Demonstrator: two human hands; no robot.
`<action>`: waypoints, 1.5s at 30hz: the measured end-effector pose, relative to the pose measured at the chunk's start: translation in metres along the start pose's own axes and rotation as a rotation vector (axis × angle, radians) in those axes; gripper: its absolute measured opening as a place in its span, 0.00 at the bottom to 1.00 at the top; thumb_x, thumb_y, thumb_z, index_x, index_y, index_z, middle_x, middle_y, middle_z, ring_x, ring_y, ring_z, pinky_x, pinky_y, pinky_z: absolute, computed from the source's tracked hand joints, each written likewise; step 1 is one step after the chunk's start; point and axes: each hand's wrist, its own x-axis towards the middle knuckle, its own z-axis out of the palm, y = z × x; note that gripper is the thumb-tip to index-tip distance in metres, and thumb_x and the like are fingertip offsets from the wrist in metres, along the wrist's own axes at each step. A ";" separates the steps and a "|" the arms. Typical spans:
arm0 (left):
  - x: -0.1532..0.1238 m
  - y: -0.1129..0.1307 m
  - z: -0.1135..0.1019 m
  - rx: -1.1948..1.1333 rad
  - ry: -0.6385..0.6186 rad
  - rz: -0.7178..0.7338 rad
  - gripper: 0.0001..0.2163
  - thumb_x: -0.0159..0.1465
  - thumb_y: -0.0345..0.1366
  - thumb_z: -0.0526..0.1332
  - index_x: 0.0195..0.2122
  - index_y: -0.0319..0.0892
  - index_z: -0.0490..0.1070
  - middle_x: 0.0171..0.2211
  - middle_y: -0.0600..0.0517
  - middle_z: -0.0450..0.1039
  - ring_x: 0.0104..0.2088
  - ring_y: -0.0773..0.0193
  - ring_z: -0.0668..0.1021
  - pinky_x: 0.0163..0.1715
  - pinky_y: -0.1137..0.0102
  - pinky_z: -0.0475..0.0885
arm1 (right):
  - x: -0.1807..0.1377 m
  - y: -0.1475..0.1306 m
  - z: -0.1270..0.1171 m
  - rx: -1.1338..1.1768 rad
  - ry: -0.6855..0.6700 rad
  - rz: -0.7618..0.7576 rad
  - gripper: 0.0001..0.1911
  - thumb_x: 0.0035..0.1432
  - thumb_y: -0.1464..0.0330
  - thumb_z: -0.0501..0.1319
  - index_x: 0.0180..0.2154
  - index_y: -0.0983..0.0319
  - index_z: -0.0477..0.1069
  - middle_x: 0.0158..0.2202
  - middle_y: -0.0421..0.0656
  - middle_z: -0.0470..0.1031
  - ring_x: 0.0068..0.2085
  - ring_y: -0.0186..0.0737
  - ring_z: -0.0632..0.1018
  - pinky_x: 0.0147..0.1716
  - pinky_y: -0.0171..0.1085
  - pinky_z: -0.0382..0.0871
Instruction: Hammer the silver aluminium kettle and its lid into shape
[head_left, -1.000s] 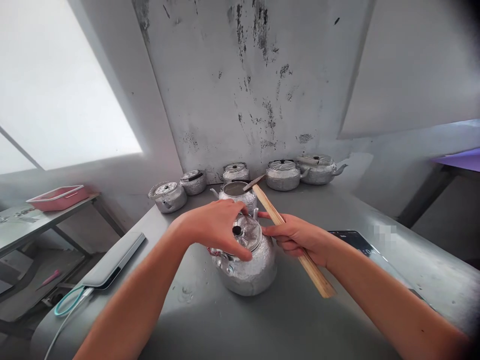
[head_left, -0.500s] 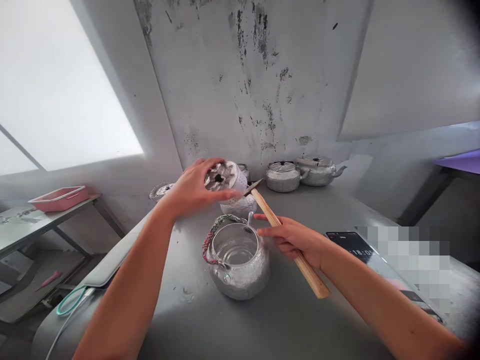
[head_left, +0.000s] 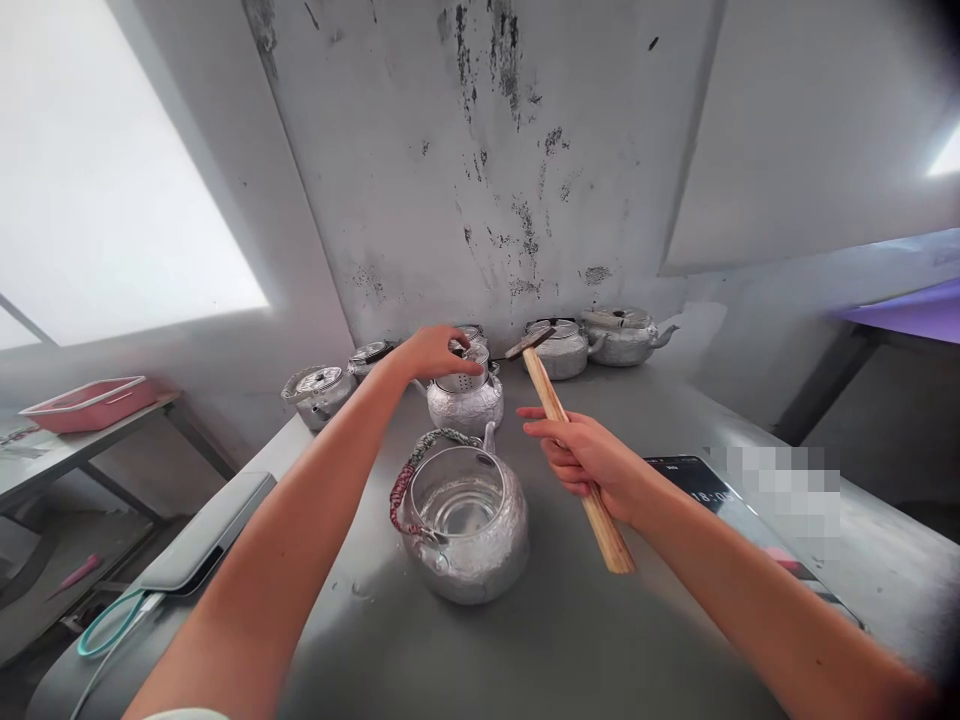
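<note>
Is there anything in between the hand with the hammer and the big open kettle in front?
Nothing that I can see. Between the right hand, which holds the hammer, and the open kettle, only some gray tabletop shows.

On the phone (head_left: 750,528), white digits (head_left: 709,497) read 18:0 and then, as far as blur allows, 5.

A workshop, judging by the hammer (head_left: 547,388), metal kettles (head_left: 474,560) and stained wall (head_left: 412,210).
</note>
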 end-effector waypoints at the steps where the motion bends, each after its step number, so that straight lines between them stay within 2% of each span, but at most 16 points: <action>1: 0.001 -0.001 -0.001 0.003 -0.020 0.003 0.32 0.52 0.61 0.66 0.53 0.48 0.75 0.49 0.47 0.77 0.48 0.48 0.77 0.45 0.62 0.71 | 0.000 0.000 0.000 -0.001 -0.009 0.000 0.13 0.67 0.66 0.62 0.51 0.61 0.69 0.20 0.26 0.54 0.15 0.23 0.51 0.12 0.25 0.46; 4: 0.004 -0.004 -0.003 0.020 -0.076 0.005 0.35 0.51 0.64 0.66 0.54 0.47 0.73 0.51 0.45 0.76 0.49 0.48 0.77 0.46 0.62 0.71 | -0.003 0.000 0.001 -0.003 -0.028 -0.007 0.18 0.63 0.65 0.64 0.54 0.59 0.69 0.17 0.26 0.48 0.16 0.25 0.50 0.13 0.27 0.46; 8: 0.006 -0.005 0.003 0.022 -0.132 0.001 0.37 0.50 0.65 0.66 0.55 0.46 0.72 0.52 0.44 0.75 0.50 0.49 0.76 0.47 0.62 0.70 | -0.005 -0.002 0.001 -0.010 -0.027 -0.011 0.19 0.61 0.64 0.65 0.54 0.58 0.70 0.17 0.26 0.48 0.18 0.27 0.48 0.13 0.29 0.45; 18: 0.001 -0.008 0.023 0.057 -0.148 0.003 0.39 0.50 0.66 0.65 0.56 0.46 0.71 0.53 0.44 0.74 0.52 0.48 0.75 0.47 0.62 0.70 | -0.009 -0.005 0.004 -0.039 -0.023 -0.014 0.19 0.61 0.64 0.64 0.54 0.58 0.69 0.18 0.27 0.48 0.19 0.28 0.48 0.14 0.30 0.44; 21: 0.000 -0.007 0.028 0.061 -0.140 0.013 0.38 0.52 0.66 0.64 0.57 0.45 0.70 0.52 0.44 0.75 0.52 0.48 0.76 0.49 0.62 0.70 | -0.009 -0.004 0.004 -0.052 -0.028 -0.012 0.20 0.60 0.63 0.65 0.53 0.57 0.70 0.19 0.27 0.49 0.19 0.28 0.49 0.15 0.30 0.45; 23: -0.005 -0.004 0.029 0.065 -0.120 0.025 0.37 0.56 0.66 0.61 0.58 0.44 0.70 0.54 0.43 0.74 0.55 0.47 0.74 0.52 0.61 0.68 | -0.008 -0.004 0.004 -0.065 -0.027 -0.012 0.20 0.59 0.62 0.65 0.53 0.57 0.70 0.19 0.27 0.48 0.19 0.29 0.49 0.15 0.30 0.45; 26: -0.028 0.002 0.022 0.061 -0.035 0.034 0.35 0.65 0.64 0.50 0.63 0.43 0.65 0.61 0.41 0.68 0.62 0.47 0.69 0.59 0.60 0.63 | -0.007 -0.003 0.003 -0.090 -0.011 -0.027 0.19 0.59 0.61 0.65 0.52 0.57 0.70 0.19 0.27 0.48 0.18 0.29 0.49 0.14 0.31 0.45; 28: -0.054 0.003 0.012 0.031 0.036 0.042 0.33 0.67 0.63 0.48 0.62 0.44 0.66 0.61 0.43 0.69 0.62 0.49 0.69 0.60 0.60 0.61 | -0.007 -0.004 0.003 -0.114 0.010 -0.046 0.17 0.60 0.61 0.64 0.49 0.58 0.70 0.19 0.28 0.49 0.18 0.29 0.50 0.14 0.30 0.45; 30: -0.085 0.002 0.001 -0.041 -0.030 0.017 0.32 0.66 0.64 0.49 0.60 0.47 0.67 0.58 0.45 0.72 0.57 0.49 0.74 0.55 0.61 0.66 | -0.008 -0.005 0.004 -0.144 0.036 -0.070 0.14 0.60 0.59 0.63 0.46 0.58 0.71 0.19 0.28 0.50 0.18 0.29 0.51 0.14 0.30 0.46; 33: -0.128 0.000 -0.003 -0.127 -0.235 -0.110 0.33 0.62 0.65 0.54 0.60 0.48 0.66 0.55 0.46 0.75 0.50 0.50 0.78 0.46 0.64 0.71 | -0.012 -0.007 0.008 -0.195 0.070 -0.115 0.12 0.62 0.57 0.61 0.41 0.58 0.71 0.19 0.29 0.51 0.18 0.29 0.52 0.14 0.30 0.48; 35: -0.148 0.002 0.006 -0.159 -0.275 -0.172 0.32 0.61 0.62 0.58 0.60 0.47 0.65 0.52 0.46 0.77 0.46 0.51 0.80 0.43 0.64 0.71 | -0.015 -0.008 0.010 -0.235 0.083 -0.149 0.13 0.63 0.55 0.59 0.39 0.58 0.70 0.19 0.30 0.52 0.18 0.30 0.53 0.14 0.31 0.49; 37: -0.159 0.006 0.020 -0.219 -0.291 -0.131 0.23 0.62 0.54 0.60 0.54 0.48 0.68 0.46 0.50 0.79 0.42 0.55 0.80 0.40 0.66 0.71 | -0.017 -0.009 0.012 -0.284 0.088 -0.188 0.15 0.65 0.53 0.56 0.37 0.58 0.70 0.19 0.31 0.52 0.18 0.31 0.55 0.15 0.31 0.51; 39: -0.163 0.009 0.032 -0.256 -0.239 -0.130 0.10 0.62 0.43 0.57 0.42 0.47 0.71 0.38 0.54 0.78 0.37 0.58 0.78 0.34 0.68 0.70 | -0.019 -0.009 0.013 -0.345 0.096 -0.232 0.17 0.66 0.53 0.54 0.35 0.58 0.70 0.19 0.32 0.52 0.19 0.31 0.56 0.16 0.32 0.51; 41: -0.165 0.011 0.036 -0.228 -0.160 -0.161 0.06 0.60 0.38 0.55 0.34 0.45 0.69 0.30 0.55 0.74 0.31 0.60 0.75 0.28 0.68 0.66 | -0.019 -0.009 0.014 -0.417 0.109 -0.273 0.18 0.67 0.53 0.53 0.33 0.58 0.70 0.20 0.33 0.52 0.20 0.32 0.57 0.17 0.33 0.50; 43: -0.165 0.010 0.030 -0.155 -0.053 -0.170 0.06 0.61 0.39 0.54 0.32 0.45 0.69 0.26 0.54 0.71 0.28 0.61 0.73 0.24 0.68 0.62 | -0.019 -0.008 0.014 -0.493 0.126 -0.301 0.17 0.67 0.55 0.55 0.32 0.59 0.71 0.20 0.33 0.52 0.21 0.32 0.57 0.18 0.33 0.50; 45: -0.166 0.007 0.019 -0.048 0.065 -0.158 0.08 0.61 0.41 0.55 0.36 0.46 0.71 0.25 0.54 0.71 0.28 0.59 0.74 0.25 0.67 0.62 | -0.017 -0.006 0.013 -0.562 0.145 -0.313 0.16 0.66 0.56 0.57 0.31 0.60 0.72 0.19 0.33 0.53 0.21 0.31 0.57 0.19 0.34 0.49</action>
